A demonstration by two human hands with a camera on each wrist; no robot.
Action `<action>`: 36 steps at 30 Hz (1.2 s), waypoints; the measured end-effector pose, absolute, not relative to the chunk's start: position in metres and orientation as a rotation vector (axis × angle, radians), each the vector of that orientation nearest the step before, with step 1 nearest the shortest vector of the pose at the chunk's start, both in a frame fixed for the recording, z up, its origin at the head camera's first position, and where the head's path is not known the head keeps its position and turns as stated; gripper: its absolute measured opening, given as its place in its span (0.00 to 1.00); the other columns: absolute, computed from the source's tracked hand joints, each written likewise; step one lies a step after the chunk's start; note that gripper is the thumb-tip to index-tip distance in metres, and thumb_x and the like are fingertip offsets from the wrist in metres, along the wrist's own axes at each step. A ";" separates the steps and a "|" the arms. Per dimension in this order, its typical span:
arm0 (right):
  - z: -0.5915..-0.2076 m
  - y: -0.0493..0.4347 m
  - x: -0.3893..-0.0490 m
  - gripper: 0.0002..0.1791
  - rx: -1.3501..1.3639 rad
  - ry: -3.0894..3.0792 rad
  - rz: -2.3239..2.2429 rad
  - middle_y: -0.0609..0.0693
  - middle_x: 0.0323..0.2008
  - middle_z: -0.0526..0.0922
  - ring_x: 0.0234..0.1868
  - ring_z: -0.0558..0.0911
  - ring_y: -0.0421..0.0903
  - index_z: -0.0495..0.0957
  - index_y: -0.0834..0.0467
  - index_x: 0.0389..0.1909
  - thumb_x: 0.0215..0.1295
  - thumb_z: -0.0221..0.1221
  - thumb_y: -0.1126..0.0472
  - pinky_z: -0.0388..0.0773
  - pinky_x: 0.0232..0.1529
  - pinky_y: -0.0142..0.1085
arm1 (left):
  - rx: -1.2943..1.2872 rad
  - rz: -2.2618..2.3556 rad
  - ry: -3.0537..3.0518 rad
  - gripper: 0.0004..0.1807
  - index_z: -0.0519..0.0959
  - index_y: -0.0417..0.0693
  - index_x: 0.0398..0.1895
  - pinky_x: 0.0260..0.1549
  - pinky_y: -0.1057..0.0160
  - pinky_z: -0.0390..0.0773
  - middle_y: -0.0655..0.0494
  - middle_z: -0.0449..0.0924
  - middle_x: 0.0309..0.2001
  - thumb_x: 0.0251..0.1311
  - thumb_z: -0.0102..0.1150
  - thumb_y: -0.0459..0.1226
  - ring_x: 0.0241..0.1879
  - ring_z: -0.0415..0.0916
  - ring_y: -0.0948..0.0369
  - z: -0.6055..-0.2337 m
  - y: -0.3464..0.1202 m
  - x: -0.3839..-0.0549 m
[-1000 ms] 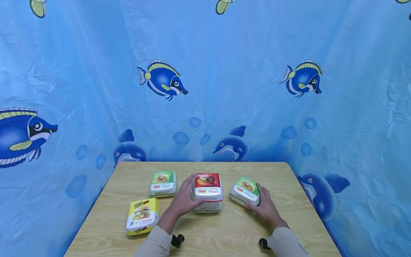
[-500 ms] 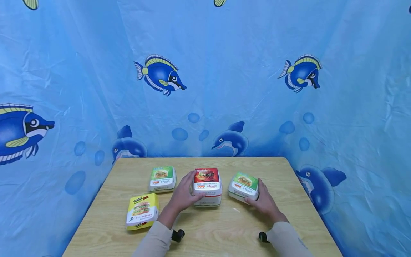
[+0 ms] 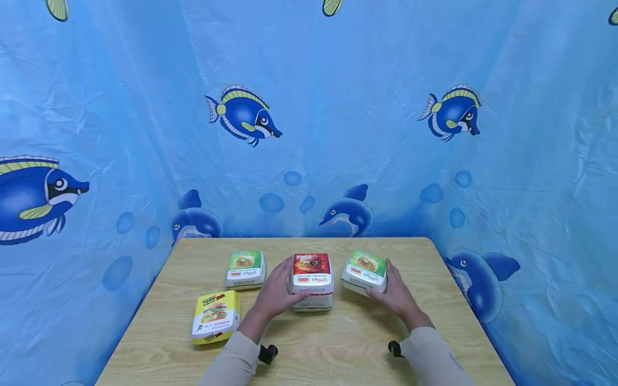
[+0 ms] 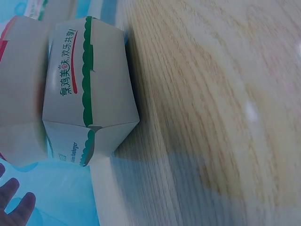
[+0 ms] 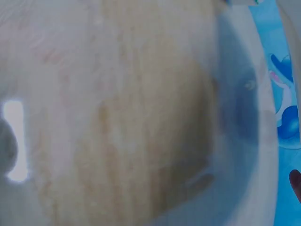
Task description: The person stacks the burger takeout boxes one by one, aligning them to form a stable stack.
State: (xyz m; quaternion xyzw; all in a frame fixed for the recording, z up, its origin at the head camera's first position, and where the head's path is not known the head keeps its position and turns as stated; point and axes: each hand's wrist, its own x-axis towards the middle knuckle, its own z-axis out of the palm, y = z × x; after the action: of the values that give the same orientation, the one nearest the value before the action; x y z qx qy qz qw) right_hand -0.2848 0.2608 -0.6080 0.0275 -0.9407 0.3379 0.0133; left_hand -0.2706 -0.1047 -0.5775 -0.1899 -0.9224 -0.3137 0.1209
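At the middle of the table (image 3: 338,354), the red box (image 3: 311,268) rests on the lower box (image 4: 77,80). The left hand (image 3: 277,289) grips the red box, fingers along its left side and thumb on its near face. To the right, the right hand (image 3: 399,300) clasps the right green box (image 3: 364,272), which is tilted, well apart from the red box and apparently raised off the table. The hands are apart.

Compared with one second ago, the right green box and right hand have shifted farther and slightly left. The red box, lower box and left hand show no clear change; likewise, at left, the left green box (image 3: 245,269) and, nearer, the yellow box (image 3: 215,316).

Markings: the lower box bears Chinese lettering, "欢乐共享" legible, beside a red stroke and green scalloped band; its end reads "Hamburger". The red, green and yellow tops carry burger pictures; the yellow adds a small running figure. Their lettering is too small to read. Right wrist view: blurred.
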 end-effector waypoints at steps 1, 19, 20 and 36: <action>-0.605 0.260 -0.285 0.70 0.085 -2.926 1.059 0.64 0.75 0.43 0.71 0.52 0.66 0.30 0.58 0.77 0.50 0.64 0.29 0.55 0.64 0.63 | -0.547 -0.917 -2.697 0.61 0.50 0.53 0.78 0.60 0.44 0.66 0.53 0.57 0.73 0.46 0.59 0.72 0.70 0.57 0.51 -0.578 -0.104 -0.271; -0.553 0.227 -0.301 0.68 0.221 -2.831 1.161 0.58 0.76 0.45 0.70 0.59 0.60 0.32 0.52 0.78 0.49 0.63 0.27 0.59 0.62 0.64 | -0.451 -0.880 -2.774 0.65 0.49 0.49 0.78 0.58 0.44 0.69 0.49 0.60 0.72 0.42 0.57 0.75 0.68 0.60 0.51 -0.572 -0.098 -0.273; -0.551 0.226 -0.300 0.68 0.220 -2.831 1.165 0.58 0.76 0.45 0.69 0.59 0.60 0.31 0.52 0.78 0.49 0.63 0.27 0.59 0.62 0.64 | -0.454 -0.880 -2.774 0.65 0.49 0.49 0.78 0.58 0.45 0.69 0.49 0.60 0.72 0.42 0.57 0.75 0.68 0.60 0.50 -0.573 -0.098 -0.272; -0.541 0.213 -0.298 0.67 0.303 -2.798 1.225 0.56 0.76 0.48 0.69 0.61 0.59 0.35 0.50 0.78 0.49 0.65 0.29 0.60 0.62 0.63 | -0.451 -0.925 -2.738 0.65 0.48 0.50 0.78 0.60 0.42 0.66 0.50 0.51 0.75 0.43 0.59 0.74 0.70 0.55 0.49 -0.576 -0.088 -0.268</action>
State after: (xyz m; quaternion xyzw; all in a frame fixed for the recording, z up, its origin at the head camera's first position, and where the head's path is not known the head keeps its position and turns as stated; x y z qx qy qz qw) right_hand -0.2981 0.2133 -0.5412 0.0987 -0.9110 0.3989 0.0363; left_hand -0.2681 -0.0883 -0.5762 -0.1532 -0.9306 -0.3144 0.1081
